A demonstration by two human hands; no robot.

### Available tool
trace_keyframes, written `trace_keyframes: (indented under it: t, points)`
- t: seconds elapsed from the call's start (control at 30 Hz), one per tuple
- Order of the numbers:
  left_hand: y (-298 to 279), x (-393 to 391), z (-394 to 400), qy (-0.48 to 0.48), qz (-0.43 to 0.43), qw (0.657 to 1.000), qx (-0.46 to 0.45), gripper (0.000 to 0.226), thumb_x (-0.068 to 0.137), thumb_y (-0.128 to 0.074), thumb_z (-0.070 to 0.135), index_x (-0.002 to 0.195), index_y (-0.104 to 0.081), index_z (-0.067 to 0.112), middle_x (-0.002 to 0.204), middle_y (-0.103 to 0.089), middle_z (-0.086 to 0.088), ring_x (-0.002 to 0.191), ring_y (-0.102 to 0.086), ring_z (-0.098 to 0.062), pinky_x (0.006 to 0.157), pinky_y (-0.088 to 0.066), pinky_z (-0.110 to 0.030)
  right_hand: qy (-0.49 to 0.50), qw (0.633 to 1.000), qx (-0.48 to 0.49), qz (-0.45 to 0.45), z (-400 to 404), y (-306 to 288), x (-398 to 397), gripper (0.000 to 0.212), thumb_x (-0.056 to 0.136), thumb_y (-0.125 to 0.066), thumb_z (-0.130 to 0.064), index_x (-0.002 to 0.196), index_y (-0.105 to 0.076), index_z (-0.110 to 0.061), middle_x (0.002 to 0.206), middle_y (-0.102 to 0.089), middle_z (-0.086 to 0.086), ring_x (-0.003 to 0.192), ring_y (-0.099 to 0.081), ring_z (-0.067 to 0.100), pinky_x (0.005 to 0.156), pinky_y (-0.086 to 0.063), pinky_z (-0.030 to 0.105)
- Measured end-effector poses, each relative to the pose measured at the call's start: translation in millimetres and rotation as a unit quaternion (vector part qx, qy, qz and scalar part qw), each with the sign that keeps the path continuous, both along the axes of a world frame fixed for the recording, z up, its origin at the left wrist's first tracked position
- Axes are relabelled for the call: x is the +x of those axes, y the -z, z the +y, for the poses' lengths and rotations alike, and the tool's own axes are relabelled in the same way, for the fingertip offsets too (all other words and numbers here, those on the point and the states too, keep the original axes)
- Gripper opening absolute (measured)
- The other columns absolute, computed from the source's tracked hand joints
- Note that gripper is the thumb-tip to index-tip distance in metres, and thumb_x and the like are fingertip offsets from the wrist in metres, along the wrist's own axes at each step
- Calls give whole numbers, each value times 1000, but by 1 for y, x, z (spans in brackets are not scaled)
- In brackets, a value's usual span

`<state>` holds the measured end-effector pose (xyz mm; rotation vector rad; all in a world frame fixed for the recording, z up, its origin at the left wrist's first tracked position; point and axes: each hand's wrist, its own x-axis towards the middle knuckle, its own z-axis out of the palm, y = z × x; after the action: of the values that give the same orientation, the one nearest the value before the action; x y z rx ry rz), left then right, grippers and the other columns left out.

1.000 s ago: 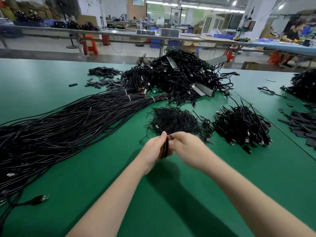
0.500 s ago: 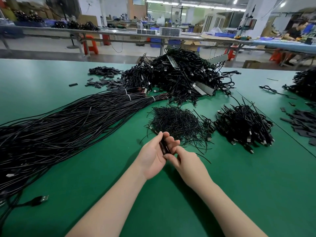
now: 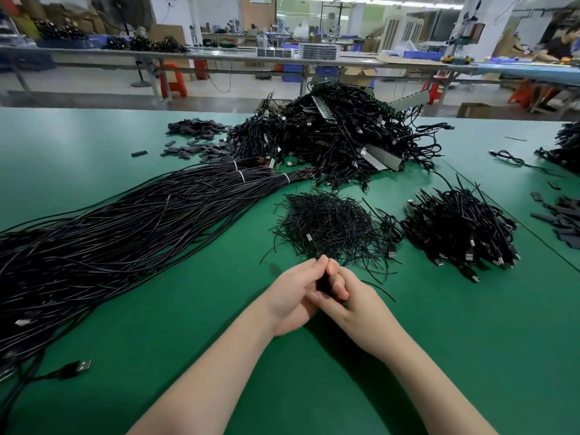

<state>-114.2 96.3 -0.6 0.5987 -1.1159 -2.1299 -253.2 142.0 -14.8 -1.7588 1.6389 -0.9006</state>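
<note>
My left hand [image 3: 290, 295] and my right hand [image 3: 348, 301] meet low over the green table [image 3: 470, 340], just in front of a heap of thin black twist ties [image 3: 326, 221]. Between them they hold a small coiled black cable [image 3: 323, 282], mostly hidden by the fingers. The left fingers curl round it from the left. The right fingers wrap it from the right, and a thin black tie end [image 3: 378, 287] trails out to the right of that hand.
A long bundle of black USB cables [image 3: 110, 233] lies across the left. A tangled cable pile [image 3: 339, 139] sits behind, a heap of tied coils [image 3: 461, 227] at right, black sleeves [image 3: 196, 127] at back left. A loose USB plug [image 3: 78, 367] lies near the front left.
Both hands came down and toward me from the tie heap. The right hand turned over and closed round the coil, its fingers now folded against the left hand.
</note>
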Motion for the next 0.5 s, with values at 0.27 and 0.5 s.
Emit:
trace_keyframes:
  t: [0.27,0.5]
  points:
    - [-6,4,-9,-39,-136,986,-91,28,101,-46,28,86,-64,12,81,-69,0,78,-63,-10,76,-52,-23,44,999,-27,10,-2,1,1,13,93,-58,-42,96,-49,-32,84,-60,-17,75,-55,3,65,-40,20]
    - [-4,7,-12,-76,-215,966,-121,27,102,-47,26,83,-64,18,79,-66,4,68,-61,-1,61,-44,-18,101,982,50,154,-4,-3,12,30,98,-37,-55,99,-41,-26,90,-53,-5,91,-58,29,68,-37,36]
